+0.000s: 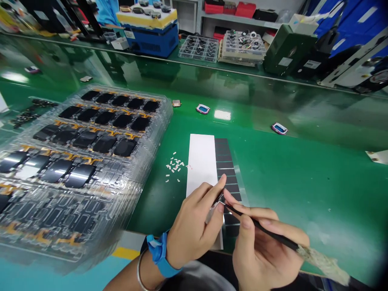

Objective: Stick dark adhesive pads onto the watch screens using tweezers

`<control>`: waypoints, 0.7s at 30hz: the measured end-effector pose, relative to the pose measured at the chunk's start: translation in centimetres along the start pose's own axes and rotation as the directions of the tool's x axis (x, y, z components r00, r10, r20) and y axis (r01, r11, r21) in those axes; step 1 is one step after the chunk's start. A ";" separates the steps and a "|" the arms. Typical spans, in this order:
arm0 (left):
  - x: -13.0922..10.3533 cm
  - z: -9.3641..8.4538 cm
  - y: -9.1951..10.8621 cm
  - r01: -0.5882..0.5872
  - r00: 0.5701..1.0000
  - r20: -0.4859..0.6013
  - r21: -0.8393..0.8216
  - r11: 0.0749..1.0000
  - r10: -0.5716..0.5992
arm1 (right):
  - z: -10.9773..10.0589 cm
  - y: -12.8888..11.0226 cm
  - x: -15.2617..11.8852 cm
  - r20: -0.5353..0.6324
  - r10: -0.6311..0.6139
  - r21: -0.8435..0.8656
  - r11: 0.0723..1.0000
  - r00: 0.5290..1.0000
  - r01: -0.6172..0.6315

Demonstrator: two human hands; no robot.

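Observation:
My left hand (pixel 197 222), with a blue strap at the wrist, pinches a small dark flat piece (pixel 218 197) between thumb and fingers. Most of that piece is hidden, so whether it is a screen like those in the tray I cannot tell. In my right hand (pixel 266 246) is a slim black pen-like tool (pixel 273 235), its rear part wrapped in pale tape. The tool's thin tip meets the piece at my left fingertips. Beneath both hands lie a white card strip (pixel 201 161) and a sheet of black rectangular stickers (pixel 226 157).
Stacked clear trays (pixel 118 178) of black watch-type screens fill the left side. Small white pieces (pixel 176 165) lie scattered beside the card. Two blue-centred watch cases (pixel 203 108) sit farther back. A raised shelf holds a blue machine (pixel 154 40) and parts trays (pixel 198 47).

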State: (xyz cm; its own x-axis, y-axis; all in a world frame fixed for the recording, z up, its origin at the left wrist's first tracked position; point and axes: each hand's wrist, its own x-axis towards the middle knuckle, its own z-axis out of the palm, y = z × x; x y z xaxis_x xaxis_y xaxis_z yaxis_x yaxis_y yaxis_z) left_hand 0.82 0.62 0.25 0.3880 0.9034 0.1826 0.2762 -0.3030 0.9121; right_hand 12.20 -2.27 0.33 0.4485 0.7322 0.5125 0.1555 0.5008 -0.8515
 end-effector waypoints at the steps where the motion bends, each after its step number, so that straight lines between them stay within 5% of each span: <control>1: 0.0 0.0 0.0 0.002 1.000 0.006 -0.008 1.000 -0.002 | 0.0 0.1 0.0 -0.002 0.005 0.005 1.000 1.000 -0.005; 21: -0.2 0.0 -0.1 0.037 0.999 0.025 -0.035 0.999 -0.036 | 0.0 0.5 -0.1 -0.017 0.004 0.000 1.000 1.000 -0.004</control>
State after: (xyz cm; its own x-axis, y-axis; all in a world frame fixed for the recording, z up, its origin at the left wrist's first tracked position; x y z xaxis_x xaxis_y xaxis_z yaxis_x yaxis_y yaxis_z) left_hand 0.75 0.47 0.11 0.3996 0.9059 0.1405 0.2590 -0.2586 0.9306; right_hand 12.23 -2.12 -0.17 0.4638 0.7265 0.5070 0.1534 0.4978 -0.8536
